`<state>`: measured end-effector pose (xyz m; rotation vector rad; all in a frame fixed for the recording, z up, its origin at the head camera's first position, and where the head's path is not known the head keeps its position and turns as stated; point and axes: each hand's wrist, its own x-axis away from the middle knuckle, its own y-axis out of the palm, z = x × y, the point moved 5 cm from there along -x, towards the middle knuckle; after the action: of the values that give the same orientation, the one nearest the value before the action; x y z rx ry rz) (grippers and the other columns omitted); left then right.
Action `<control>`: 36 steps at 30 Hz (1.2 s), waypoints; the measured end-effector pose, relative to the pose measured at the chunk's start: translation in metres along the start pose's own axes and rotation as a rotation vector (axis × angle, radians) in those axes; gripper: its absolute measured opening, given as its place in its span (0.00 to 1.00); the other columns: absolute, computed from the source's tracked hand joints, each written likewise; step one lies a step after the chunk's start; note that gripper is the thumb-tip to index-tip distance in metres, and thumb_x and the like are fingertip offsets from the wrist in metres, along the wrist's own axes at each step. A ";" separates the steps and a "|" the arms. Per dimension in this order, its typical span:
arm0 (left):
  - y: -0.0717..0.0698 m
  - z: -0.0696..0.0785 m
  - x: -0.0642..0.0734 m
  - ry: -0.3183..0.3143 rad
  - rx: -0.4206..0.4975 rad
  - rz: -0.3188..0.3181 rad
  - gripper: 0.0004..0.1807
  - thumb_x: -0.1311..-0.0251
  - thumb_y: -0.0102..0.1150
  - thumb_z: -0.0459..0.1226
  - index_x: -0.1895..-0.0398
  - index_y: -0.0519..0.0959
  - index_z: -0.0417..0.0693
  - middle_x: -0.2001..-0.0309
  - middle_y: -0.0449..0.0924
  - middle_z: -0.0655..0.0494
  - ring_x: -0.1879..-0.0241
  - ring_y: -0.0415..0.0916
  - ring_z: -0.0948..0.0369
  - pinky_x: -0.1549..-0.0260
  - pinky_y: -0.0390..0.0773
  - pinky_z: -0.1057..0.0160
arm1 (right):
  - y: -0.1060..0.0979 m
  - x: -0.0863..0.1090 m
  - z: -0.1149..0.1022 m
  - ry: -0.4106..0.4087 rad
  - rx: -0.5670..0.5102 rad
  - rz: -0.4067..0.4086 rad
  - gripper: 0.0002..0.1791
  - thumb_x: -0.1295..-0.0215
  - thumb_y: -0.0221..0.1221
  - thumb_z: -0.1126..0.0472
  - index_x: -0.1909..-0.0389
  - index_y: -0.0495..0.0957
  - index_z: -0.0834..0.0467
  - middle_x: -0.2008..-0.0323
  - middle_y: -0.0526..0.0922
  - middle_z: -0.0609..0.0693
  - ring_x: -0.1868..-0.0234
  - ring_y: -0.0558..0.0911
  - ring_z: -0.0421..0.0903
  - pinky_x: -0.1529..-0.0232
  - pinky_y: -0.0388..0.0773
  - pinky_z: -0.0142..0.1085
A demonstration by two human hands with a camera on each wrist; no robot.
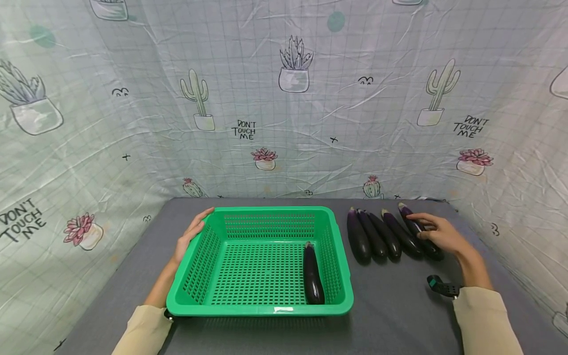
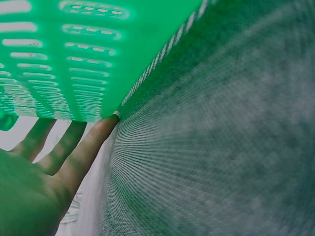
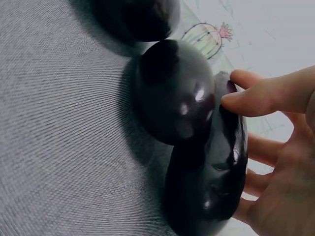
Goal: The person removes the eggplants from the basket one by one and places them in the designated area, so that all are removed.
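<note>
A green plastic basket (image 1: 262, 309) with slotted walls stands on the grey table, and one dark eggplant (image 1: 313, 276) lies inside along its right side. My left hand (image 1: 186, 240) rests against the basket's left wall; in the left wrist view its fingers (image 2: 81, 160) look extended, touching the outside of the wall. Right of the basket, several eggplants (image 1: 358, 236) lie side by side. At the row's right end, my right hand (image 1: 439, 234) holds the outermost eggplant (image 3: 206, 191), thumb on one side and fingers on the other. That eggplant lies against its neighbour (image 3: 174, 93).
A grey cloth (image 1: 390, 310) covers the table. Behind and on both sides hangs a pale curtain (image 1: 266, 108) printed with potted cacti and lettering. Dark wrist-worn gear (image 1: 443, 287) sits at the right sleeve.
</note>
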<state>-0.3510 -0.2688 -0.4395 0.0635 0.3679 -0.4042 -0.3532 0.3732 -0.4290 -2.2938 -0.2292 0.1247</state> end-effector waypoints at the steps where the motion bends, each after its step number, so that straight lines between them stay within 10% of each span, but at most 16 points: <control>1: 0.000 0.000 0.000 0.002 0.008 -0.004 0.30 0.15 0.21 0.38 0.18 0.39 0.30 0.22 0.50 0.46 0.26 0.62 0.67 0.33 0.70 0.71 | 0.001 0.000 0.000 0.002 0.002 0.002 0.32 0.30 0.58 0.68 0.26 0.65 0.67 0.28 0.61 0.79 0.31 0.64 0.81 0.43 0.74 0.70; 36: 0.001 0.002 0.001 0.028 -0.033 0.003 0.30 0.15 0.22 0.38 0.18 0.41 0.31 0.21 0.48 0.51 0.26 0.59 0.70 0.34 0.68 0.73 | 0.007 0.001 0.003 0.051 0.088 -0.015 0.29 0.29 0.59 0.65 0.29 0.69 0.68 0.33 0.69 0.79 0.35 0.72 0.78 0.46 0.76 0.68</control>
<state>-0.3487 -0.2687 -0.4380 0.0377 0.4024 -0.3944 -0.3516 0.3713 -0.4367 -2.2044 -0.2102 0.0674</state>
